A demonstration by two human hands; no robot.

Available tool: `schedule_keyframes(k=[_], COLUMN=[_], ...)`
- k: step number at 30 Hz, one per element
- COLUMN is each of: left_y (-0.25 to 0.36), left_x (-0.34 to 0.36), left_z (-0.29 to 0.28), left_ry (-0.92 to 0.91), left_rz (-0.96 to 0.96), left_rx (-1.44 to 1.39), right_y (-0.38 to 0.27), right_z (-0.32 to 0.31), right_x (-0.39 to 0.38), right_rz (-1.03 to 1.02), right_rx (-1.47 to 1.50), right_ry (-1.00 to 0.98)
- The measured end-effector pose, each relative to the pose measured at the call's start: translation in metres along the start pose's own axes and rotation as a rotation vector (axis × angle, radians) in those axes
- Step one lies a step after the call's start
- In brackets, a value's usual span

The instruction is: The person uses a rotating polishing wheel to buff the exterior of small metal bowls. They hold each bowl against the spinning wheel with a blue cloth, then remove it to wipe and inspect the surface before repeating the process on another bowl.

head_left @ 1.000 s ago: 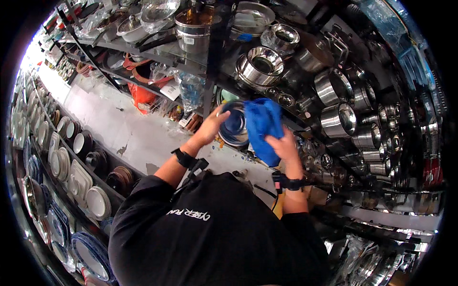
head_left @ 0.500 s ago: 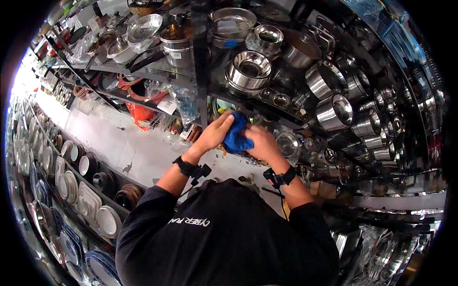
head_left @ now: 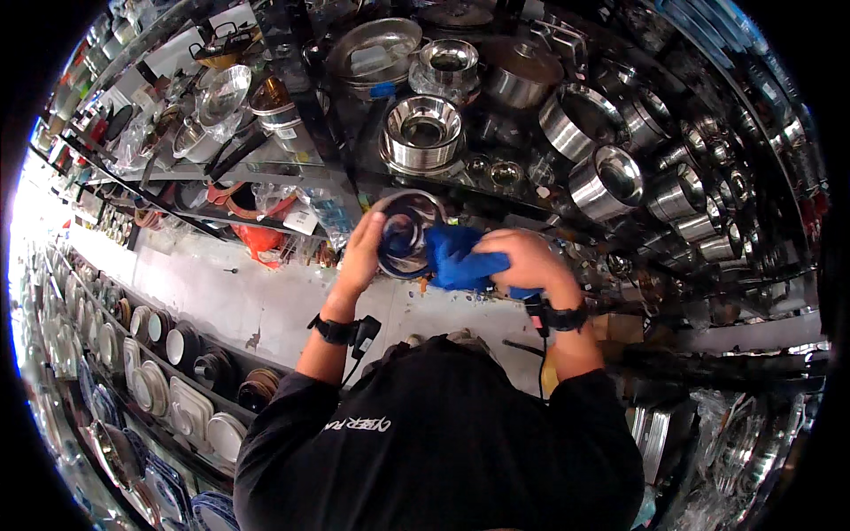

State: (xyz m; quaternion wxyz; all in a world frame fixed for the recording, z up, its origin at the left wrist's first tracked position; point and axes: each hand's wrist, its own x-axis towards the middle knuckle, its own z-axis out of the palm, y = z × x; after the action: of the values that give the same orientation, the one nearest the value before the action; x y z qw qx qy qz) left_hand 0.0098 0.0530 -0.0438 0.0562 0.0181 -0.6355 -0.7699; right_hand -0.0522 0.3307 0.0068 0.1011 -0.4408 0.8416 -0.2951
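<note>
the left hand point(head_left: 361, 252) gripped the left rim of a shiny metal bowl point(head_left: 408, 232) between both hands; the right hand point(head_left: 531, 261) clutched a bunched blue cloth point(head_left: 459, 261), perhaps touching the bowl. the bowl looked light, stiff and slippery, best held by its rim; the cloth looked soft, graspable anywhere.

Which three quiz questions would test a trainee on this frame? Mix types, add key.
1. What does the right grip hold?
2. True or false: the left grip is at the right edge of the shiny round bowl.
3. Where in the picture are the white plates? A: upper right; B: lower left; C: lower right.

Key:
1. A blue cloth.
2. False; it is at the bowl's left edge.
3. B.
</note>
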Motion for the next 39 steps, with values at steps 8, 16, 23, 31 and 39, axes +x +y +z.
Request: schedule_keyframes(k=[8, 16, 23, 31, 39], left_y=[-0.01, 0.005, 0.022, 0.044, 0.027], left_x=[0.002, 0.03, 0.073, 0.141, 0.169], left_z=[0.004, 0.056, 0.057, 0.027, 0.003], left_ry=[0.034, 0.106, 0.278, 0.511, 0.388], left_rz=[-0.188, 0.023, 0.256, 0.578, 0.483], left_rx=[-0.525, -0.478, -0.221, 0.753, 0.848], right_y=[0.066, 0.067, 0.027, 0.057, 0.056], right_z=[-0.035, -0.029, -0.016, -0.03, -0.024], right_x=[0.031, 0.046, 0.07, 0.15, 0.173], right_rz=[0.34, 0.207, 0.176, 0.169, 0.413], right_rx=[-0.315, -0.177, 0.802, 0.288, -0.006], right_ry=[0.749, 0.531, 0.44, 0.657, 0.63])
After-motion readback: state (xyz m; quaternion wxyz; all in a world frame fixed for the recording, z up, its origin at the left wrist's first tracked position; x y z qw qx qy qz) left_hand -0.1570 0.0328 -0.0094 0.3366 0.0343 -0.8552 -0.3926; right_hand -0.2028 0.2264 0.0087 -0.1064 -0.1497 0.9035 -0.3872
